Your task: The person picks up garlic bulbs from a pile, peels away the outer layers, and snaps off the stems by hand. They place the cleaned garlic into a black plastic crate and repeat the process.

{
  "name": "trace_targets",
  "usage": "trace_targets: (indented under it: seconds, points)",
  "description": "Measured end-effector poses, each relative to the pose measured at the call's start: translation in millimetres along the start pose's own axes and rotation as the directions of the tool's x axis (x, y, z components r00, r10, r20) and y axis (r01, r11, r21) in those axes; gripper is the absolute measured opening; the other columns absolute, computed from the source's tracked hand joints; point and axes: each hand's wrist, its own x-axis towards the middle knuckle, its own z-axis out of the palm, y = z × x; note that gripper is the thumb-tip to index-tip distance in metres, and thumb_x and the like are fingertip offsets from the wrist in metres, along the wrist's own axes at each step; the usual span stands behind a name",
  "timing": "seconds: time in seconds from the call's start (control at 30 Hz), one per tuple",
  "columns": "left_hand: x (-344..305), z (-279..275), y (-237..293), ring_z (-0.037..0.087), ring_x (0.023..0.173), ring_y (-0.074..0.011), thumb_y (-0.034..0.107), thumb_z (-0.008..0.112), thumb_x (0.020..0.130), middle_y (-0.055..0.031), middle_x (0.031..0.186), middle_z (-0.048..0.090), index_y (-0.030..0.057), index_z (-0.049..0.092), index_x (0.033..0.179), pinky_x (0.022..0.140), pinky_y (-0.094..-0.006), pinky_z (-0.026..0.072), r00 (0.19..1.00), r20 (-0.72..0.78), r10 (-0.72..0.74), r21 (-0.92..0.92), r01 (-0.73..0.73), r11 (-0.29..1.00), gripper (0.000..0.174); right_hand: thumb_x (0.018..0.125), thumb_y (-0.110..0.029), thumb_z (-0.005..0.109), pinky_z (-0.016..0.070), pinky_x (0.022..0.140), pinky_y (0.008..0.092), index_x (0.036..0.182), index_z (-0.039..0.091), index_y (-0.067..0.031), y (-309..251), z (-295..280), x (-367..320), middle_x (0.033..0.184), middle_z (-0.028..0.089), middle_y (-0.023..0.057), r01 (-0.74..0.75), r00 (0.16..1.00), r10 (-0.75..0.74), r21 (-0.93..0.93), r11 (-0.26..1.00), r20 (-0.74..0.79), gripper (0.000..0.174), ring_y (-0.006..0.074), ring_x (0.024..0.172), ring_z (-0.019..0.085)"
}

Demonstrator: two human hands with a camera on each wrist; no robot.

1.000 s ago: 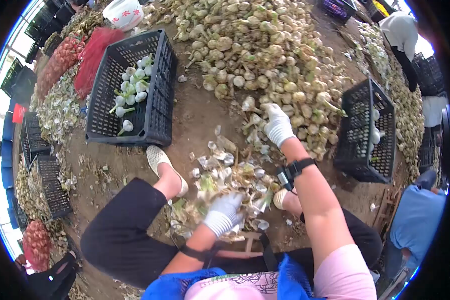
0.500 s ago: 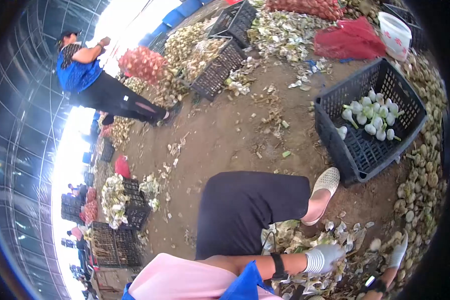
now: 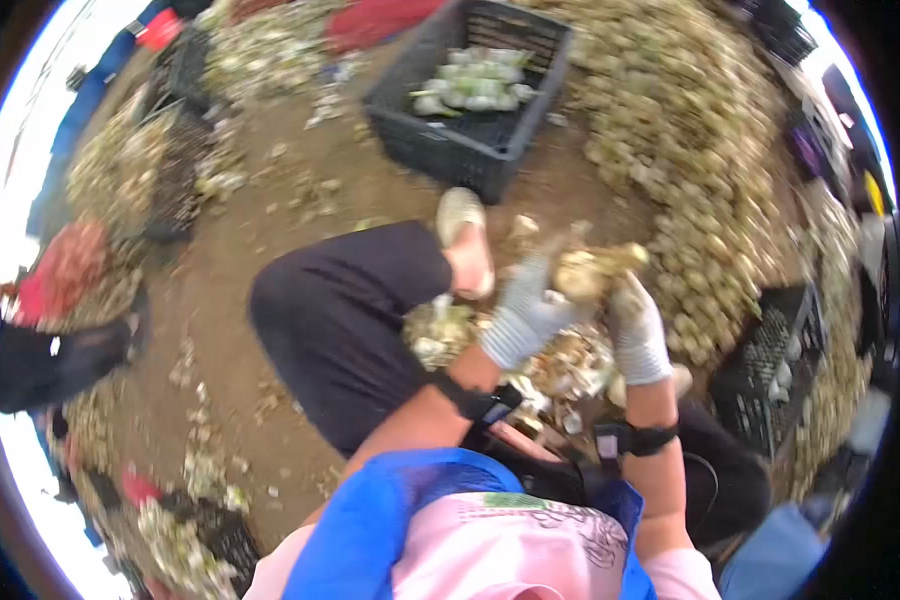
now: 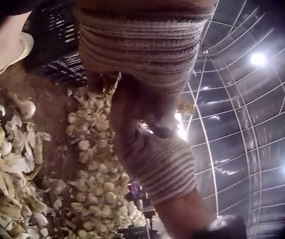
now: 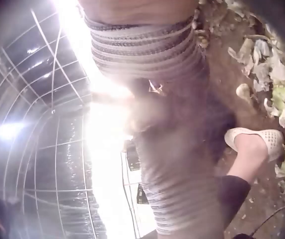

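Note:
Before my body, both gloved hands meet around an unpeeled garlic bulb (image 3: 578, 276) with a thick stem stub pointing right. My left hand (image 3: 528, 308) holds its left side, and some of its fingers are blurred. My right hand (image 3: 638, 325) grips the bulb from the right, near the stem. Below the hands, a heap of peeled-off garlic skins (image 3: 570, 365) lies on the ground between the legs. In the left wrist view the two striped glove cuffs (image 4: 170, 169) come close together, and the bulb is mostly hidden by the gloves.
A black crate (image 3: 440, 150) with cleaned white garlic bulbs (image 3: 475, 82) stands ahead. A large garlic pile (image 3: 680, 170) spreads along the right. Another black crate (image 3: 765, 380) sits by the right knee. At far left are a red mesh sack (image 3: 70, 265) and another person's legs (image 3: 60, 360).
My right hand has come back from the garlic pile with a bulb, and my left hand has risen from the skins to meet it. The head view swung left, then back.

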Motion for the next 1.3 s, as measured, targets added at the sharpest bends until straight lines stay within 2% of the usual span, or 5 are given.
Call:
trace_targets:
  seconds: [0.13,0.23,0.4,1.03,1.3]
  points:
    - [-9.8,-7.4,2.6,0.055,0.090,-0.0314,0.035,0.074,0.063,-0.0167,0.099,0.056,0.0012,0.048,0.113,0.076,-0.0393,0.0469,0.987,0.028,0.155,0.370,-0.155,0.916,0.066,0.083,-0.018,0.057,0.0395,0.058,0.0214,0.099,0.056,-0.0017,-39.4,30.3,-25.0,0.079,0.055,-0.0011,0.089,0.992,-0.118,-0.421,0.903,-0.046,0.023,0.0070,0.067,0.048]
    - [-35.3,1.6,24.8,0.053,0.094,-0.0324,0.017,0.054,0.076,-0.0174,0.101,0.057,0.0049,0.057,0.101,0.083,-0.0428,0.0413,0.986,0.042,0.163,0.597,-0.155,0.787,0.028,0.087,-0.021,0.048,0.0378,0.046,0.0228,0.078,0.053,-0.0065,8.7,19.6,-21.1,0.070,0.054,0.0013,0.074,0.984,-0.084,-0.069,0.995,-0.159,0.018,0.0082,0.054,0.047]
    - [-36.6,-2.3,7.5,0.049,0.101,-0.0393,0.022,0.072,0.060,-0.0212,0.112,0.049,0.0025,0.040,0.125,0.085,-0.0433,0.0422,0.993,-0.004,0.119,0.561,-0.096,0.822,0.075,0.090,-0.027,0.051,0.0474,0.072,0.0299,0.101,0.056,-0.0047,43.8,-16.6,5.8,0.095,0.059,0.0047,0.058,0.998,-0.058,0.008,0.998,0.006,0.025,0.0165,0.082,0.055]
    - [-23.7,-18.2,31.0,0.056,0.089,-0.0362,0.040,0.075,0.054,-0.0187,0.101,0.052,0.0030,0.053,0.109,0.075,-0.0411,0.0463,0.998,0.065,0.018,0.464,-0.047,0.885,0.070,0.077,-0.028,0.064,0.0466,0.059,0.0282,0.111,0.052,-0.0039,37.2,-33.6,-23.6,0.092,0.060,0.0049,-0.077,0.939,0.038,0.103,0.992,0.341,0.043,0.0163,0.075,0.056]
    - [-36.5,-6.3,39.3,0.054,0.089,-0.0332,0.035,0.077,0.047,-0.0143,0.098,0.050,0.0063,0.051,0.107,0.071,-0.0441,0.0456,0.963,0.210,0.166,0.595,-0.261,0.760,0.071,0.087,-0.035,0.049,0.0411,0.087,0.0394,0.122,0.047,-0.0051,48.8,-81.5,-3.3,0.118,0.054,0.0057,-0.300,0.951,0.310,0.224,0.927,-0.008,0.046,0.0217,0.104,0.051]
